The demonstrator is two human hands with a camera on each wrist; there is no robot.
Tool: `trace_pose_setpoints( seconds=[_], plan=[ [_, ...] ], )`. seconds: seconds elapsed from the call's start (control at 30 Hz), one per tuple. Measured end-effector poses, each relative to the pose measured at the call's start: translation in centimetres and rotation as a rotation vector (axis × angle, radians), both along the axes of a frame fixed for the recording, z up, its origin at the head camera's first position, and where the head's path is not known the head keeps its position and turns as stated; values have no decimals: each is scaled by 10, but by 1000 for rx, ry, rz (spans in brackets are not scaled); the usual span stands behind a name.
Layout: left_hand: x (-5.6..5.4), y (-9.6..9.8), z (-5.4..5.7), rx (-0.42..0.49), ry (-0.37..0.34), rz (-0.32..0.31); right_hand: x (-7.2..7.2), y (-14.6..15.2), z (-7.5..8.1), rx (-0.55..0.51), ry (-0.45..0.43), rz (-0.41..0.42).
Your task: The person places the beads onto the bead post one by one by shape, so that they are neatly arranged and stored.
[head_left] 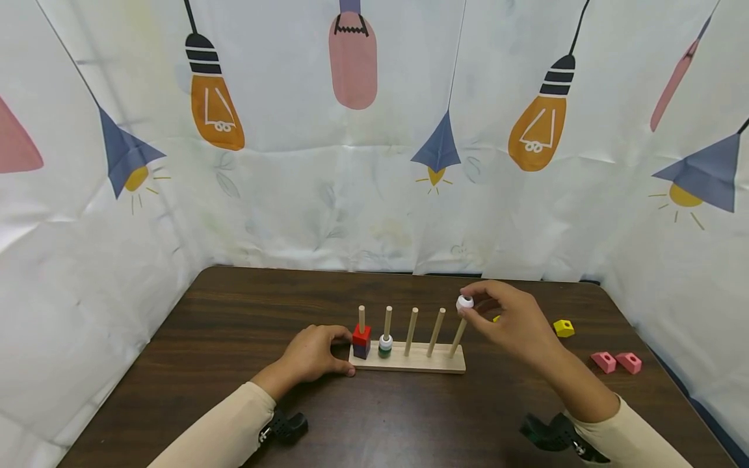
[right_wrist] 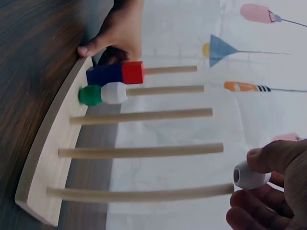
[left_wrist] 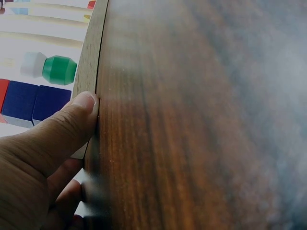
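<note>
A wooden peg board (head_left: 406, 365) with several upright pegs stands on the table. My left hand (head_left: 313, 354) grips its left end, with the thumb (left_wrist: 81, 108) against the front edge. The leftmost peg carries a red cube (head_left: 361, 336) over dark blue blocks (right_wrist: 103, 75). On the peg beside it, a white bead (right_wrist: 114, 93) sits over a green bead (right_wrist: 90, 95). My right hand (head_left: 512, 318) pinches another white bead (right_wrist: 249, 176) at the tip of the rightmost peg (right_wrist: 144, 195). Its hole faces the peg tip; I cannot tell whether they touch.
Two pink blocks (head_left: 629, 363) lie on the brown table (head_left: 374, 422) at the right. A yellow block (head_left: 564, 328) lies behind them, and another yellow piece (head_left: 497, 319) is mostly hidden by my right hand. A printed curtain (head_left: 351, 195) hangs behind the table.
</note>
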State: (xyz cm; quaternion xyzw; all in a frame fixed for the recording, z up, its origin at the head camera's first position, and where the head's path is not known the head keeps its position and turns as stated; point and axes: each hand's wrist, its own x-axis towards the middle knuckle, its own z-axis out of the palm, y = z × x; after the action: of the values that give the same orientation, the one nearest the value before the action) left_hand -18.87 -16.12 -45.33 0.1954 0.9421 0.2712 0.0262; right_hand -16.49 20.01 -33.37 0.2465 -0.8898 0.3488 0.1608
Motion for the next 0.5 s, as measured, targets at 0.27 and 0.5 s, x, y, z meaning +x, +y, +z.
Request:
trace_pose_setpoints(
  seconds=[0.27,0.5],
  plan=[
    [0,0,-1,0,1,-2,-3,-11,-3,-8,7,29],
    [0,0,0,4,7,-9,-5,-22,-4,-39,30,61]
  ],
)
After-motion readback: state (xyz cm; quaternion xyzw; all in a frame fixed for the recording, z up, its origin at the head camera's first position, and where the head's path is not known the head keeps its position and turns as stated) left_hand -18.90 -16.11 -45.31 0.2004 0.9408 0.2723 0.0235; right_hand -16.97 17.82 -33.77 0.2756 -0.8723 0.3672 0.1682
